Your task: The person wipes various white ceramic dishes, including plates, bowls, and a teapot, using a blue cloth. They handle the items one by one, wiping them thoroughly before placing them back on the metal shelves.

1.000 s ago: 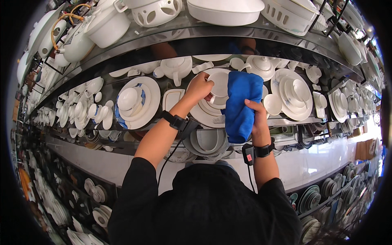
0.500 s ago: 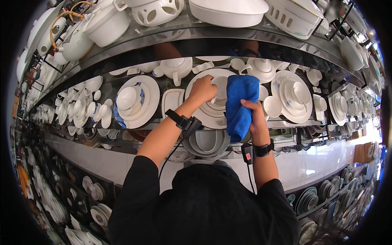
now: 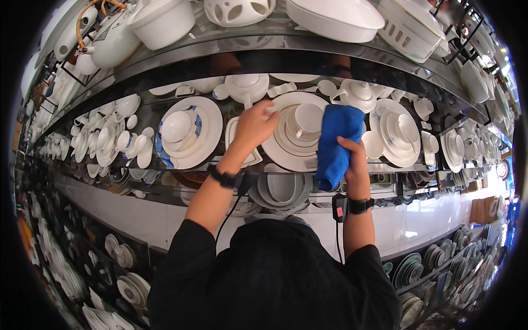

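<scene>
My right hand [image 3: 355,159] is closed on a folded blue cloth [image 3: 338,140], which hangs over the right side of a stack of white plates [image 3: 278,148]. A white cup [image 3: 308,120] sits on top of that stack. Left of the cup, my left hand [image 3: 254,126] is raised with nothing in it. Its fingers are apart and slightly blurred, over the stack's left rim and a white rectangular dish [image 3: 254,157]. Behind that hand stands a white teapot [image 3: 246,88].
More plate stacks with bowls stand at left [image 3: 206,137] and right [image 3: 401,154]. A second teapot [image 3: 360,96] is behind the cloth. The upper shelf edge [image 3: 297,47], carrying a white casserole [image 3: 162,25], runs across above my hands. Crockery racks [image 3: 418,269] line the floor behind me.
My left hand has come away from the cup and moved left, its fingers loosening. The cloth stays in my right hand. The whole view has shifted slightly.
</scene>
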